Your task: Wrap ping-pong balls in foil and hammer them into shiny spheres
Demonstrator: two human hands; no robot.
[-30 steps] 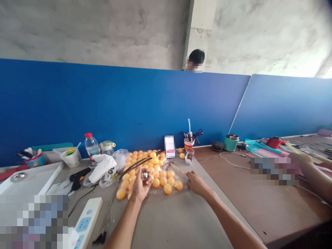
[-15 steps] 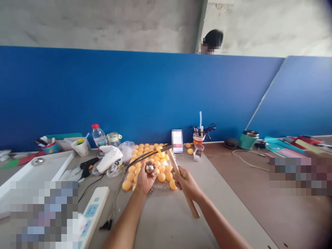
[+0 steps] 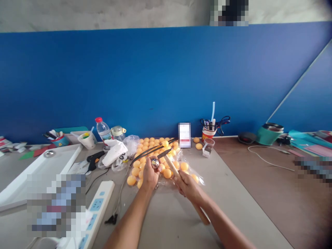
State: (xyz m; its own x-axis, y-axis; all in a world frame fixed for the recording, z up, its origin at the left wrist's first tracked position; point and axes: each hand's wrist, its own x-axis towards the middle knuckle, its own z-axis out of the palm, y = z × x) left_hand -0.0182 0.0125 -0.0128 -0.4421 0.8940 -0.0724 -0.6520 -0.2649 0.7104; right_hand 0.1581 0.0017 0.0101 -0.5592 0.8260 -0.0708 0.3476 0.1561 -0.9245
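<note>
In my left hand [image 3: 150, 176] is a shiny metal ball [image 3: 155, 163], held up with the fingers curled round it. My right hand [image 3: 187, 183] grips a hammer [image 3: 172, 164] by its wooden handle. The dark, tapered hammer head [image 3: 164, 153] is close by the ball, at its upper right; whether they touch I cannot tell. Behind both hands lie many orange balls [image 3: 167, 173] on clear plastic film. Long dark strips [image 3: 151, 150] rest across these balls. Just below my left hand, a small shiny object [image 3: 156, 187] is partly hidden.
On the left are a white power strip [image 3: 100, 204], a white tray [image 3: 74, 155], a black glue gun [image 3: 93, 159] and a water bottle [image 3: 103, 131]. Behind stand a phone-like screen [image 3: 184, 135] and a pen cup [image 3: 209, 134]. A blue partition [image 3: 155, 79] closes off the back.
The hammer head has come down towards the metal ball from above the orange balls. My view has tilted down slightly. Both hands keep their grip.
</note>
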